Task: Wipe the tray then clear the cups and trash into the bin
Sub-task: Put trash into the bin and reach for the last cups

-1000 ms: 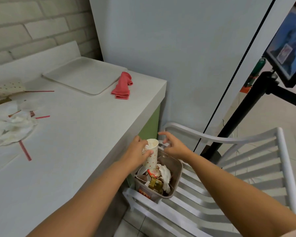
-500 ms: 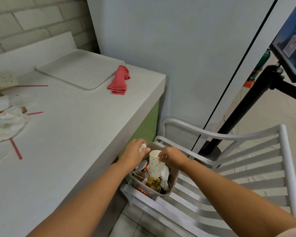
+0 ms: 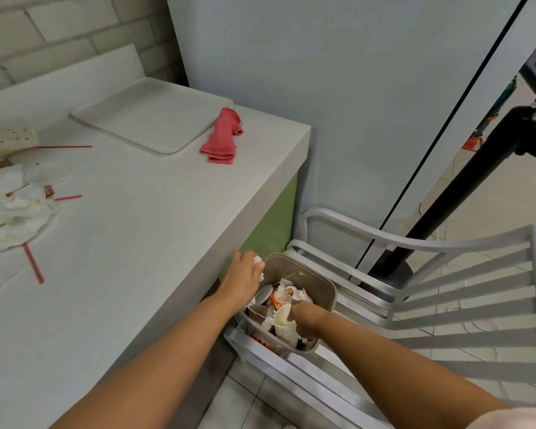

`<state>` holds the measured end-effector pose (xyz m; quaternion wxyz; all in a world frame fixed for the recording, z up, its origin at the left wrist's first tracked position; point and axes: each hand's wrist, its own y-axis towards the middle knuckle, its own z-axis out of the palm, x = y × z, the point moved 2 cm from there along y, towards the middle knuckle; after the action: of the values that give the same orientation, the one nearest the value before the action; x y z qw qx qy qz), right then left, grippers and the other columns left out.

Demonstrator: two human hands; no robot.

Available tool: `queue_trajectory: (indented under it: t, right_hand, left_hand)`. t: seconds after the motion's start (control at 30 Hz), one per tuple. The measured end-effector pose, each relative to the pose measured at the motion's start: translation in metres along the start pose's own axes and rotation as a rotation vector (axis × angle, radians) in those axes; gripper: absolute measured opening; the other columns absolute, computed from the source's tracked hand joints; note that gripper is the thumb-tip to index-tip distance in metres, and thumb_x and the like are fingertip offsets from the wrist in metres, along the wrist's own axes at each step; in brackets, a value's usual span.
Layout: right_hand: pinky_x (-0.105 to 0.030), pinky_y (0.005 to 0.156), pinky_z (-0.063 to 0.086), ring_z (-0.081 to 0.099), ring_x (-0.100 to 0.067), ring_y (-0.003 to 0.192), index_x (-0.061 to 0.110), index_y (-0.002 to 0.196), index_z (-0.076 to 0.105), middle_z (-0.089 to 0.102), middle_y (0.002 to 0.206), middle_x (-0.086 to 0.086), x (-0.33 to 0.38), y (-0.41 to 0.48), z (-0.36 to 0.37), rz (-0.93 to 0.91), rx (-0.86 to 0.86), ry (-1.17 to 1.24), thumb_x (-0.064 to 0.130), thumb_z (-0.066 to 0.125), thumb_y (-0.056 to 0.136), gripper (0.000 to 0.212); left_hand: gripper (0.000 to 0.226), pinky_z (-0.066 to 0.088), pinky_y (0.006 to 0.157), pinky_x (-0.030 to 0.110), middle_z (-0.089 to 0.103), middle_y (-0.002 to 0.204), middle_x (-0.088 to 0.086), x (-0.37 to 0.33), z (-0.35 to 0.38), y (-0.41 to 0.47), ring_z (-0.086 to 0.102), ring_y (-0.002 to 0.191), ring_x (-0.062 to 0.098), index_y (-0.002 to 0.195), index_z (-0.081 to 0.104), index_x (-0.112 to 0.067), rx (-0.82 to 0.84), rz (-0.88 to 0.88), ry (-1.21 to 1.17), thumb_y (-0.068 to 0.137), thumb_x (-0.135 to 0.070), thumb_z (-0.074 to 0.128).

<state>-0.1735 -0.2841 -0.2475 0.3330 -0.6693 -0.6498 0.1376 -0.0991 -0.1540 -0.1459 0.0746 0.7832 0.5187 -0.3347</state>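
R hand (image 3: 304, 317) is down in the bin (image 3: 325, 286), lower centre, wrist bent, grip curled on the cup (image 3: 283, 328) rim and pressing it sideways into the trash, prob. to pack it so more fits. L hand (image 3: 243, 277) hovers palm-down at the bin's left rim, grip pinching a tissue (image 3: 257, 261), likely next in. Tray (image 3: 143, 119) w/ cloth (image 3: 222, 137) beside it sits upper left on the surface (image 3: 136, 243); 2nd cup (image 3: 11, 140) & napkins (image 3: 13, 218) wait far left.
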Motion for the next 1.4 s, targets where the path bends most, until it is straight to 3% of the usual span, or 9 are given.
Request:
queue_trajectory:
  t: [0.27, 0.37, 0.47, 0.63, 0.77, 0.83, 1.1, 1.23, 1.4]
  right_hand:
    - [-0.014, 0.069, 0.048, 0.059, 0.001, 0.080, 0.004, 0.137, 0.041, 0.058, 0.105, 0.001, 0.029, -0.013, -0.081, -0.309, -0.241, 0.914, 0.008, 0.061, 0.084, 0.056]
    - [-0.019, 0.074, 0.051, 0.057, -0.003, 0.086, 0.005, 0.132, 0.047, 0.059, 0.117, -0.005, 0.036, -0.012, -0.084, -0.315, -0.279, 0.804, 0.006, 0.063, 0.084, 0.050]
    - [-0.028, 0.068, 0.046, 0.050, -0.005, 0.069, 0.003, 0.109, 0.060, 0.057, 0.086, 0.004, 0.035, -0.008, -0.084, -0.264, -0.378, 0.619, 0.016, 0.069, 0.081, 0.032]
    - [-0.044, 0.081, 0.053, 0.058, -0.021, 0.078, 0.002, 0.096, 0.064, 0.063, 0.099, -0.011, 0.031, 0.008, -0.076, -0.072, -0.503, 0.601, 0.003, 0.061, 0.082, 0.014]
    - [-0.033, 0.082, 0.052, 0.061, -0.026, 0.103, 0.009, 0.128, 0.052, 0.056, 0.126, -0.012, 0.031, 0.009, -0.065, -0.015, -0.262, 0.491, 0.010, 0.057, 0.089, 0.039]
    - [-0.026, 0.065, 0.054, 0.063, -0.022, 0.087, 0.011, 0.136, 0.045, 0.054, 0.128, -0.014, 0.033, 0.005, -0.068, -0.009, -0.168, 0.533, 0.004, 0.051, 0.091, 0.046]
    - [-0.015, 0.042, 0.046, 0.062, -0.016, 0.058, 0.012, 0.089, 0.056, 0.065, 0.081, -0.009, 0.062, -0.003, -0.111, -0.013, -0.073, 0.359, 0.007, 0.046, 0.091, 0.011]
    - [-0.018, 0.042, 0.035, 0.042, -0.008, 0.035, 0.011, 0.060, 0.051, 0.055, 0.049, -0.001, 0.095, -0.025, -0.147, -0.042, 0.048, 0.205, 0.012, 0.043, 0.096, 0.037]
    - [-0.020, 0.046, 0.031, 0.032, -0.009, 0.035, 0.014, 0.071, 0.063, 0.051, 0.043, 0.003, 0.147, -0.063, -0.193, -0.157, 0.098, 0.192, 0.026, 0.053, 0.093, 0.027]
  left_hand:
    - [0.044, 0.044, 0.099, 0.039, 0.053, 0.125, 0.019, 0.011, 0.023, 0.017, 0.055, 0.111, 0.030, 0.125, 0.051, -0.002, 0.061, -0.265, -0.270, 0.101, -0.031, 0.028]
    - [0.050, 0.039, 0.106, 0.041, 0.050, 0.136, 0.017, 0.003, 0.026, 0.018, 0.050, 0.123, 0.030, 0.133, 0.048, -0.008, 0.110, -0.392, -0.513, 0.102, -0.038, 0.023]
    - [0.057, 0.028, 0.112, 0.043, 0.036, 0.148, 0.015, -0.003, 0.026, 0.017, 0.035, 0.136, 0.029, 0.140, 0.039, -0.009, 0.175, -0.453, -0.702, 0.100, -0.045, 0.021]
    - [0.059, 0.023, 0.114, 0.042, 0.026, 0.153, 0.012, 0.003, 0.016, 0.016, 0.027, 0.140, 0.027, 0.147, 0.025, -0.011, 0.132, -0.393, -0.531, 0.100, -0.047, 0.018]
    - [0.057, 0.028, 0.112, 0.041, 0.035, 0.147, 0.014, 0.006, 0.004, 0.015, 0.035, 0.135, 0.028, 0.141, 0.036, -0.010, 0.044, -0.322, -0.333, 0.100, -0.045, 0.019]
    - [0.055, 0.034, 0.109, 0.043, 0.044, 0.139, 0.016, 0.005, -0.003, 0.014, 0.043, 0.127, 0.030, 0.132, 0.045, -0.008, 0.015, -0.282, -0.295, 0.099, -0.045, 0.021]
    - [0.025, 0.047, 0.074, 0.020, 0.063, 0.095, 0.004, -0.026, -0.047, -0.020, 0.061, 0.084, 0.013, 0.114, 0.057, -0.013, -0.161, 0.133, -0.426, 0.099, -0.023, 0.039]
    - [0.015, 0.047, 0.064, 0.017, 0.061, 0.075, -0.002, -0.035, -0.080, -0.040, 0.054, 0.061, 0.005, 0.097, 0.060, -0.017, -0.196, 0.280, -0.470, 0.097, -0.021, 0.046]
    - [0.019, 0.041, 0.059, 0.007, 0.052, 0.062, -0.011, -0.016, -0.129, -0.058, 0.050, 0.057, -0.003, 0.087, 0.062, -0.006, -0.347, 0.281, -0.485, 0.095, -0.018, 0.050]
